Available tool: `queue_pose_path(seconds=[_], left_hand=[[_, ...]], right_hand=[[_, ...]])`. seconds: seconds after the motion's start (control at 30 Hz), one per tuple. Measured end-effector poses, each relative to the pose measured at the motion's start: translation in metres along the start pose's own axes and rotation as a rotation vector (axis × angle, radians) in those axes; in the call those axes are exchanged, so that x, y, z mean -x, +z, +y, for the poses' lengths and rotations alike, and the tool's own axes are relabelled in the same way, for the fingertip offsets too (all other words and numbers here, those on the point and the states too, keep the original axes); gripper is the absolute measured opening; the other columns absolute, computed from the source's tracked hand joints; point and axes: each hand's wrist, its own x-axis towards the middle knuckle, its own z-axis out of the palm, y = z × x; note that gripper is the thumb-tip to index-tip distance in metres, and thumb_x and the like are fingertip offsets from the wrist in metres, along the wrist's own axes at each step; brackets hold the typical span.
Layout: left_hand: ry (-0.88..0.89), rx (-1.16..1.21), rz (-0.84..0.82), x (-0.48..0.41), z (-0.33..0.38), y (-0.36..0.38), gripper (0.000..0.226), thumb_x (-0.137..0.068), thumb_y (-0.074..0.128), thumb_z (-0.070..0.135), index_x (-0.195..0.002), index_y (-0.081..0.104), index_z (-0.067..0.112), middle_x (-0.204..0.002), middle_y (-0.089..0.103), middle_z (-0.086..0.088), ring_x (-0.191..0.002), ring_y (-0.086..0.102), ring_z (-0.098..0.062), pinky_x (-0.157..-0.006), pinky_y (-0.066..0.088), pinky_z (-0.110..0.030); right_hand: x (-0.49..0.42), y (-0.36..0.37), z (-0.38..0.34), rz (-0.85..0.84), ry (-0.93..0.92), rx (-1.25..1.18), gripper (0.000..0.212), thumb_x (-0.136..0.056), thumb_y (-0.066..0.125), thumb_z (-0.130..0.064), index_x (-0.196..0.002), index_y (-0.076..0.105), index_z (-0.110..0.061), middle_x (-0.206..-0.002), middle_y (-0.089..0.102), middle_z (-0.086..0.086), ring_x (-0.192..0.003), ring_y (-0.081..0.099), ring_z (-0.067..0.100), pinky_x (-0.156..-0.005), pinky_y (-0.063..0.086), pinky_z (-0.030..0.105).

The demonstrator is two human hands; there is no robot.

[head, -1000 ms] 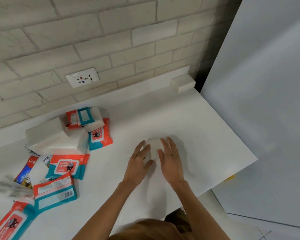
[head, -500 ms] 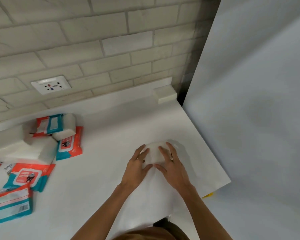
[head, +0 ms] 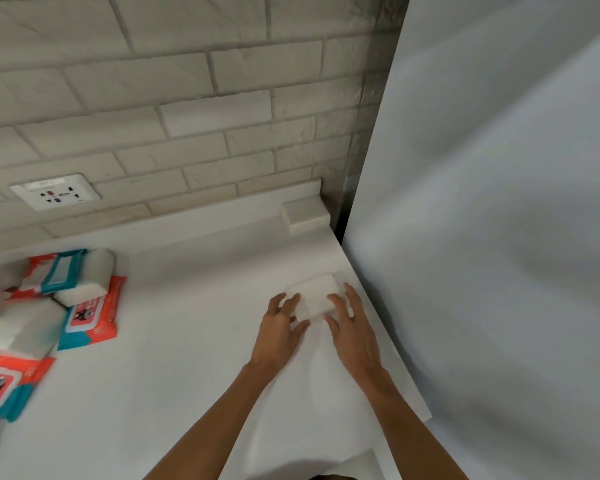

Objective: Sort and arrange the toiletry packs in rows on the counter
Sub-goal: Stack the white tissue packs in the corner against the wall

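On the white counter, orange-and-teal plastic wipe packs and plain white soft packs lie heaped at the left edge. Near the right edge a white rectangular soft pack lies flat. The left hand and right hand rest nearly straight fingers on its near side, neither clasping it.

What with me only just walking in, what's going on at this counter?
A person is sorting packs on the counter. The left hand and right hand rest with straight fingers on a white pack near the counter's right edge, beside a grey panel. Orange-and-teal wipe packs and more white ones lie heaped at the left, not yet in rows.
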Motion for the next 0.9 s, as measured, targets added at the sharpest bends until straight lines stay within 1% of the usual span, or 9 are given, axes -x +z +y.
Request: queue_pose_path(seconds=[0.07, 0.13, 0.3, 0.37, 0.43, 0.53, 0.63, 0.77, 0.9], left_hand=[[-0.005, -0.015, 0.002, -0.012, 0.005, 0.005, 0.061, -0.098, 0.071, 0.033, -0.153, 0.048, 0.018, -0.158, 0.035, -0.006, -0.113, 0.069, -0.019, -0.103, 0.047, -0.019], [0.002, -0.033, 0.009, -0.024, 0.011, 0.011, 0.061, -0.098, 0.070, 0.034, -0.153, 0.047, 0.018, -0.154, 0.038, -0.006, -0.110, 0.069, -0.019, -0.104, 0.052, -0.027], [0.052, -0.186, -0.008, -0.050, 0.023, 0.014, 0.060, -0.103, 0.061, 0.036, -0.155, 0.042, 0.013, -0.152, 0.034, -0.010, -0.109, 0.068, -0.029, -0.096, 0.057, -0.041], [0.100, -0.252, 0.033, -0.055, 0.026, 0.013, 0.052, -0.104, 0.059, 0.033, -0.150, 0.046, 0.012, -0.155, 0.033, -0.010, -0.114, 0.066, -0.031, -0.091, 0.060, -0.043], [0.201, -0.344, 0.104, -0.056, 0.026, 0.014, 0.045, -0.104, 0.059, 0.028, -0.145, 0.053, 0.012, -0.156, 0.042, -0.011, -0.127, 0.059, -0.031, -0.093, 0.060, -0.043], [0.343, -0.483, 0.124, -0.060, 0.020, 0.019, 0.046, -0.104, 0.055, 0.028, -0.148, 0.054, 0.015, -0.157, 0.048, -0.008, -0.142, 0.049, -0.029, -0.111, 0.050, -0.041], [0.292, -0.561, 0.034, -0.065, 0.015, 0.021, 0.059, -0.106, 0.047, 0.034, -0.162, 0.031, 0.021, -0.169, 0.028, -0.004, -0.155, 0.030, -0.029, -0.123, 0.035, -0.042], [0.216, -0.581, -0.005, -0.073, 0.015, 0.019, 0.065, -0.108, 0.043, 0.038, -0.166, 0.015, 0.026, -0.174, 0.012, -0.001, -0.158, 0.019, -0.030, -0.125, 0.030, -0.043], [0.158, -0.586, -0.021, -0.086, 0.020, 0.012, 0.066, -0.109, 0.040, 0.042, -0.166, 0.010, 0.028, -0.174, 0.004, 0.000, -0.159, 0.015, -0.031, -0.126, 0.027, -0.044]], right_hand=[[-0.006, 0.000, 0.007, 0.071, -0.058, 0.064, 0.038, -0.101, 0.072, -0.028, -0.136, 0.063, -0.018, -0.159, 0.047, 0.007, -0.136, 0.059, 0.023, -0.097, 0.061, 0.036], [-0.012, 0.001, 0.014, 0.093, -0.129, 0.090, 0.037, -0.101, 0.072, -0.027, -0.137, 0.065, -0.019, -0.150, 0.055, 0.005, -0.134, 0.060, 0.023, -0.099, 0.060, 0.039], [-0.035, 0.001, 0.024, 0.068, -0.136, 0.084, 0.037, -0.103, 0.069, -0.029, -0.140, 0.065, -0.024, -0.144, 0.057, 0.000, -0.134, 0.058, 0.019, -0.101, 0.058, 0.035], [-0.047, 0.001, 0.026, 0.065, -0.117, 0.093, 0.035, -0.103, 0.069, -0.029, -0.138, 0.066, -0.024, -0.143, 0.057, 0.000, -0.132, 0.059, 0.019, -0.100, 0.059, 0.035], [-0.058, 0.004, 0.029, 0.072, -0.106, 0.103, 0.035, -0.103, 0.068, -0.029, -0.138, 0.067, -0.024, -0.143, 0.057, 0.000, -0.131, 0.060, 0.020, -0.101, 0.058, 0.035], [-0.074, 0.008, 0.031, 0.058, -0.106, 0.095, 0.036, -0.105, 0.066, -0.028, -0.140, 0.066, -0.023, -0.146, 0.056, 0.001, -0.132, 0.060, 0.020, -0.102, 0.057, 0.036], [-0.088, 0.012, 0.034, 0.038, -0.116, 0.132, 0.039, -0.105, 0.065, -0.028, -0.144, 0.063, -0.024, -0.151, 0.054, 0.004, -0.135, 0.058, 0.021, -0.107, 0.055, 0.035], [-0.104, 0.020, 0.036, -0.021, -0.116, 0.181, 0.048, -0.105, 0.065, -0.031, -0.151, 0.056, -0.025, -0.161, 0.047, 0.006, -0.146, 0.049, 0.022, -0.114, 0.043, 0.031], [-0.120, 0.019, 0.030, -0.053, -0.127, 0.225, 0.053, -0.101, 0.070, -0.034, -0.151, 0.056, -0.024, -0.161, 0.048, 0.008, -0.150, 0.045, 0.029, -0.113, 0.045, 0.035]])
